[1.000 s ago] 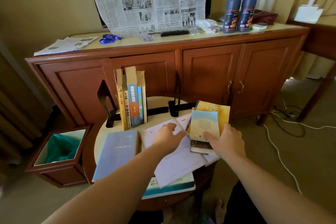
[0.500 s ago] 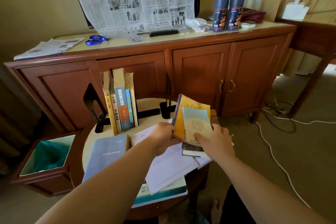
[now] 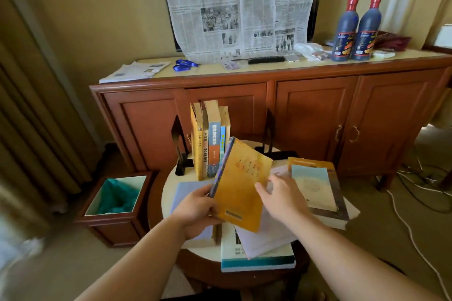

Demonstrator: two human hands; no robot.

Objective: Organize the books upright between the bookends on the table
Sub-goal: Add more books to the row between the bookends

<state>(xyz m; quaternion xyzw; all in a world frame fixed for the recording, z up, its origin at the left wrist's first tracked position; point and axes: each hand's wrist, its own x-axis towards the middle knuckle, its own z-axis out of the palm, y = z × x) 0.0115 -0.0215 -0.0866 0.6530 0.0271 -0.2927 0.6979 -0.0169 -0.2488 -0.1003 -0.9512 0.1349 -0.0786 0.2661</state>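
A yellow book (image 3: 241, 186) is lifted above the round table (image 3: 166, 186), tilted with its spine up to the left. My left hand (image 3: 195, 210) grips its lower spine edge. My right hand (image 3: 281, 197) rests against its right edge, fingers spread. Several books (image 3: 210, 139) stand upright next to the left black bookend (image 3: 179, 144); the right bookend (image 3: 269, 133) stands apart with a gap between. A pale blue book (image 3: 313, 186) lies on a small stack at the right. A grey-blue book (image 3: 182, 190), white papers (image 3: 264, 237) and a teal-edged book (image 3: 256, 261) lie flat.
A wooden sideboard (image 3: 305, 117) stands right behind the table, with a hanging newspaper (image 3: 239, 7) and two dark bottles (image 3: 357, 29) on it. A wooden bin with a green liner (image 3: 115, 203) sits on the floor at the left. White cables (image 3: 411, 227) run across the carpet at the right.
The yellow book has come off the right stack, with my left hand now holding it, and moved left and up. The pale blue book stays on the stack. The view shifted.
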